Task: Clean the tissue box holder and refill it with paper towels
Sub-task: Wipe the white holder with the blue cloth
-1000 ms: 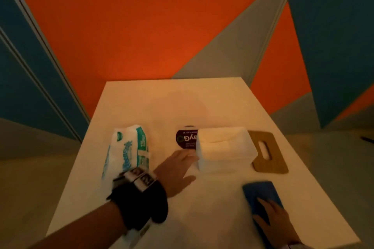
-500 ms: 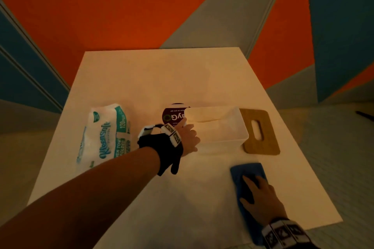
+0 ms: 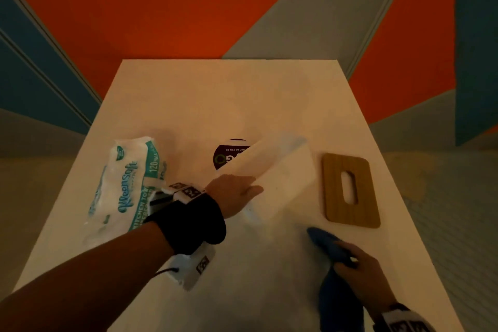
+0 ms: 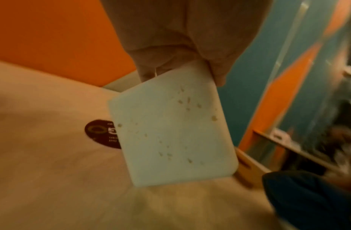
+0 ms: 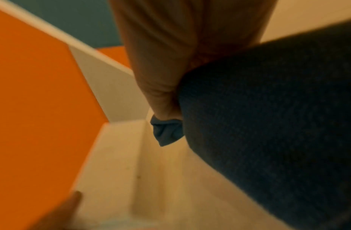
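My left hand [image 3: 237, 191] grips the white tissue box holder [image 3: 277, 178] by its near end and holds it tilted above the table. In the left wrist view the holder [image 4: 170, 129] shows a flat white face dotted with small brown specks, pinched between thumb and fingers [image 4: 218, 73]. My right hand [image 3: 358, 269] grips a blue cloth [image 3: 334, 277] lifted off the table at the front right; the cloth [image 5: 269, 124] fills much of the right wrist view. The wooden lid [image 3: 350, 190] with its slot lies flat to the right of the holder. A pack of paper towels [image 3: 126, 191] lies at the left.
A dark round sticker [image 3: 229, 155] sits on the white table [image 3: 242, 102] behind the holder. Orange, grey and blue wall panels stand behind the table. The floor drops away on both sides of the table.
The left hand has lifted and tilted the holder off the table. The right hand has gathered the blue cloth, which lay flat before, and raised it.
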Motion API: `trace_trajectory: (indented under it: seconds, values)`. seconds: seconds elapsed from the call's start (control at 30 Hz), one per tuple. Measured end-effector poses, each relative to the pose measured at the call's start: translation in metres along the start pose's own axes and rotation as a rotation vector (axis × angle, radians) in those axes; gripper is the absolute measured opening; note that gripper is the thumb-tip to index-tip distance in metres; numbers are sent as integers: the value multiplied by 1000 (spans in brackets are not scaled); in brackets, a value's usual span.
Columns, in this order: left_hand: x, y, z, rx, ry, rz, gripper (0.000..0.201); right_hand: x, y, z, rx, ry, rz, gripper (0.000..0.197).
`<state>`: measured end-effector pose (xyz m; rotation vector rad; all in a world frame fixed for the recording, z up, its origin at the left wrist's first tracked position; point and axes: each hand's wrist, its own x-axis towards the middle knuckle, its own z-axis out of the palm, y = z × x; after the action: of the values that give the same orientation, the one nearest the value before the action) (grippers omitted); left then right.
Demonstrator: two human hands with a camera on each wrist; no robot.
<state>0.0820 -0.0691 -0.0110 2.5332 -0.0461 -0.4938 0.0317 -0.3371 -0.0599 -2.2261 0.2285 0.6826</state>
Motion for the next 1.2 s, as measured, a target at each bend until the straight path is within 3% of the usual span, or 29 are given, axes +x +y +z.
trace_trajectory:
  seconds: [0.07,0.13,0.2,0.3,0.4,0.53,0.67,0.73,0.83,0.93,1.03,1.1,1.2]
  values:
    - [-9,-1,-3,-199,2,-60,41,-4,-24,-9,203,0,-79,32]
    - [-19,-3,-1,-359,19,-96,38,-11,-52,-10,290,15,-273,28]
    - [-27,-5,2,-438,58,-99,32,-16,-77,-3,144,55,-513,23]
    - [-33,-4,8,-531,123,-75,22,-15,-94,27,-262,88,-782,46]
    - [-38,-2,8,-782,113,-102,27,-13,-110,57,-441,106,-925,40]
    - [-47,-15,-4,-767,200,11,17,10,-136,59,-518,237,-944,43]
    - [-55,-15,-6,-634,277,53,29,46,-176,26,-218,189,-715,43]
    - [-55,-16,-3,-625,351,45,34,52,-181,21,-193,205,-643,44]
    - [-55,-23,1,-638,371,42,34,29,-166,51,-309,159,-735,44]
    - [-60,-25,3,-755,331,68,19,-5,-149,74,-526,113,-887,44]
    - [-61,-24,0,-742,363,99,20,7,-160,63,-466,47,-969,50]
    - [-61,-21,-6,-710,418,93,26,25,-176,45,-368,68,-926,43]
    - [-65,-20,-11,-749,494,57,30,54,-198,21,-266,128,-705,44]
